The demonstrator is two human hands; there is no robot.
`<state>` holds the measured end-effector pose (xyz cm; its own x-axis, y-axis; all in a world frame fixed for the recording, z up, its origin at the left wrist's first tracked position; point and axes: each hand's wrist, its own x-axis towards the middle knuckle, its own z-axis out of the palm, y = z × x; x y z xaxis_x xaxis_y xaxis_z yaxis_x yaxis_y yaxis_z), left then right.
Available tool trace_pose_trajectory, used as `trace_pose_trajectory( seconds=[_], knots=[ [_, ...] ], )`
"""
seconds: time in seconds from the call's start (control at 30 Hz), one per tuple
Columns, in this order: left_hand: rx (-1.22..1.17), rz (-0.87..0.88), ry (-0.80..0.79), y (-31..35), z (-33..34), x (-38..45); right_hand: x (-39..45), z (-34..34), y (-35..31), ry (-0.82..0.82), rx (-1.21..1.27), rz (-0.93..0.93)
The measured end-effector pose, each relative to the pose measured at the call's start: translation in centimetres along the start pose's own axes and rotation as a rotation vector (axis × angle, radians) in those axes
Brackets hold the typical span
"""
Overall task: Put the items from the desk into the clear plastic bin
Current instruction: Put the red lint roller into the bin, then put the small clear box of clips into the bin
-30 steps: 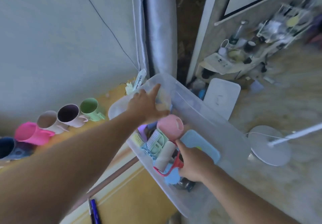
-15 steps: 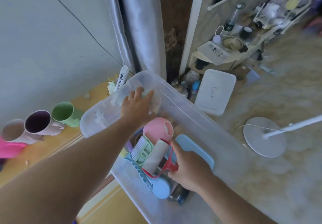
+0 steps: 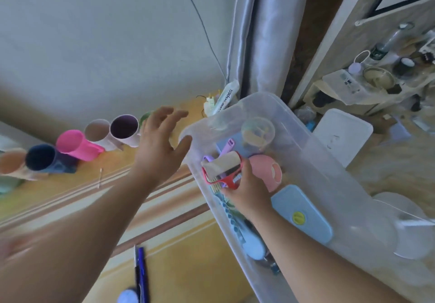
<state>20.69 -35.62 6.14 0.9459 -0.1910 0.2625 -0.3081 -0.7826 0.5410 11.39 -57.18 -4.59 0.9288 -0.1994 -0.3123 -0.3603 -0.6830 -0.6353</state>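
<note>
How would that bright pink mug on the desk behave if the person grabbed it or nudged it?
The pink mug looks like matte plastic, so probably light and not fragile. It has a side handle, so it should be easy to hook with fingers. It stands in a tight row, touching the beige mug, so a sideways nudge would likely push its neighbours rather than tip it.

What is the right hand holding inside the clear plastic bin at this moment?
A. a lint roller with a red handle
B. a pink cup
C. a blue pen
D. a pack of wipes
A: the right hand is closed around the red handle of the lint roller, over the clear plastic bin; the left hand is open and empty above the desk.
</note>
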Motion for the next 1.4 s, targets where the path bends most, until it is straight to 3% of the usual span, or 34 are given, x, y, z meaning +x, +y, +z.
trace_pose_trajectory(
  seconds=[0.17,0.27,0.33,0.4,0.53,0.6,0.67,0.8,0.93,1.17,1.27,1.4],
  knots=[
    [0.034,-0.200,0.023,-6.2,-3.9,-6.0,0.0,0.6,-0.7,0.020,-0.043,0.041],
    [0.098,-0.343,-0.127,-9.8,-5.8,-11.9,-1.0,0.0,-1.3,-0.005,-0.062,0.113],
    [0.132,-0.392,-0.248,-12.2,-6.6,-16.6,-2.3,-0.7,-2.5,0.079,-0.039,0.081],
    [0.148,-0.433,-0.378,-14.7,-7.1,-21.6,-4.5,-1.2,-4.5,0.179,-0.009,-0.049],
    [0.215,-0.526,-0.652,-17.9,-8.2,-30.5,-10.6,0.7,-9.5,0.266,-0.091,-0.485],
    [0.220,-0.550,-0.708,-18.6,-8.9,-33.5,-13.1,3.4,-11.1,0.191,-0.149,-0.641],
    [0.202,-0.566,-0.725,-19.1,-9.7,-35.7,-15.7,7.2,-12.2,-0.004,-0.201,-0.645],
    [0.181,-0.508,-0.682,-20.6,-11.9,-40.2,-21.6,16.5,-12.5,-0.484,-0.374,-0.594],
    [0.242,-0.438,-0.653,-22.5,-15.1,-45.7,-26.8,24.2,-13.7,-0.743,-0.506,-0.655],
    [0.288,-0.619,-0.600,-23.7,-17.9,-55.2,-31.3,32.2,-15.2,-0.789,-0.752,-0.705],
    [0.160,-0.748,-0.370,-23.5,-17.8,-56.7,-31.7,33.9,-15.6,-0.703,-0.819,-0.723],
    [0.043,-1.023,-0.047,-25.5,-17.9,-55.3,-31.4,34.2,-16.4,-0.757,-0.769,-0.674]
  ],
)
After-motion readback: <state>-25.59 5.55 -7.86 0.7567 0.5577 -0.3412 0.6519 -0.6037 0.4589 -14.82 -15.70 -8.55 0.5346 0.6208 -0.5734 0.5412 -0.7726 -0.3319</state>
